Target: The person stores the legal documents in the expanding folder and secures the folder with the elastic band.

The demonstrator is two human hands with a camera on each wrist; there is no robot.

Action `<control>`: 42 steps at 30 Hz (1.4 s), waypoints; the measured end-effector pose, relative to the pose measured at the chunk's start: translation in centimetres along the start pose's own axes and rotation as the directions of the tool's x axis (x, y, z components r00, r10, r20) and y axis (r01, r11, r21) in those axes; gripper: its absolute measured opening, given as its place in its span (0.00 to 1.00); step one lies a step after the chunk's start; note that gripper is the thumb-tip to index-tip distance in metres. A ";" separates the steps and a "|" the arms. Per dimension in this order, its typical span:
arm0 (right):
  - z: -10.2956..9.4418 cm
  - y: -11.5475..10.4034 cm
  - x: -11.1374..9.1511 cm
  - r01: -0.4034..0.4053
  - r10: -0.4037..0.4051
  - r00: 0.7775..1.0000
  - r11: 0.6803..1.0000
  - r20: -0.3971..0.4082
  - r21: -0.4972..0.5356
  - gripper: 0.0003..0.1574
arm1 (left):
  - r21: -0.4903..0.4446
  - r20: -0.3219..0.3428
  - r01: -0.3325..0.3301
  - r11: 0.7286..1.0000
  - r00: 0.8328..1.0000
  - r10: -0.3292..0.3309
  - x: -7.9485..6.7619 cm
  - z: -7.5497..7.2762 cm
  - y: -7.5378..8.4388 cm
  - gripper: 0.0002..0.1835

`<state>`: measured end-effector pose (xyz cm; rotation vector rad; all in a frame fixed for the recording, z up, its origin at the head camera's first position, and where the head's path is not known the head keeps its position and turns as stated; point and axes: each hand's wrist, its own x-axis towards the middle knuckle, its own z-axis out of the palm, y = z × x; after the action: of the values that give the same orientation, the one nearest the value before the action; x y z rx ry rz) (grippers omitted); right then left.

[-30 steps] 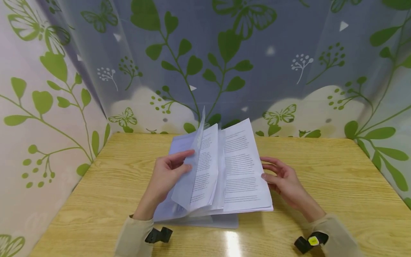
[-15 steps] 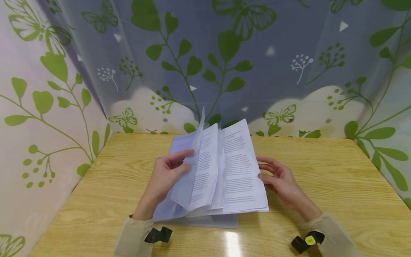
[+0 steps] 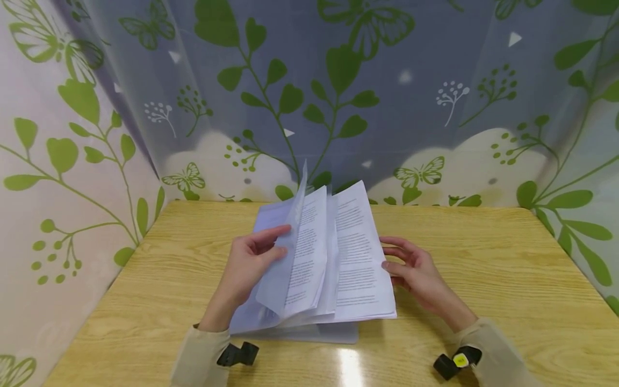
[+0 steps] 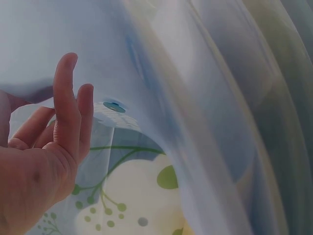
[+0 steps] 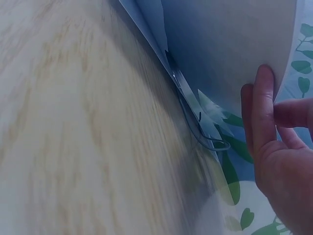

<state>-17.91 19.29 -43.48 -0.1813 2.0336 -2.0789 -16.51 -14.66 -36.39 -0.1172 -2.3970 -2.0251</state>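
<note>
A translucent lilac folder (image 3: 278, 213) lies spread on the table, its plastic leaves fanned upward. My left hand (image 3: 249, 269) holds a clear plastic leaf (image 3: 274, 285) at its outer edge, tilted toward the left. Behind that leaf stands a printed page (image 3: 309, 252). With thumb and fingers, my right hand (image 3: 418, 271) pinches the right edge of a thin stack of printed sheets (image 3: 355, 258); the stack's left edge lies against the upright leaves. A round snap button (image 4: 114, 106) shows beyond my left fingers. Low in the folder, the right wrist view shows a metal wire clip (image 5: 205, 139).
The wooden table (image 3: 488, 258) extends to both sides of the folder. A patterned curtain (image 3: 411, 107) rises along the table's back edge, and more cloth hangs at the left and right. Each wrist wears a black strap (image 3: 237, 353).
My right hand has moved a little to the left, taking the printed sheets closer to the upright leaves. The left hand and its plastic leaf have stayed nearly still.
</note>
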 end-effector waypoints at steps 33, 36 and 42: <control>1.8 0.1 0.9 -0.044 0.043 0.998 0.999 0.035 0.012 0.37 | 0.002 -0.016 0.022 1.000 1.000 -0.022 -0.1 -0.1 0.0 0.22; 1.9 0.1 0.9 -0.046 0.046 0.998 0.999 0.049 0.008 0.37 | 0.003 -0.016 0.023 1.000 1.000 -0.023 -0.1 -0.1 -0.1 0.22; 2.3 0.0 1.0 -0.051 0.051 0.997 0.999 0.060 0.000 0.37 | 0.002 -0.018 0.022 1.000 1.000 -0.021 -0.2 -0.1 0.1 0.22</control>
<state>-18.34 16.78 -43.46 -0.1870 1.9810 -2.0199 -16.31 -14.78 -36.32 -0.0735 -2.4009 -2.0230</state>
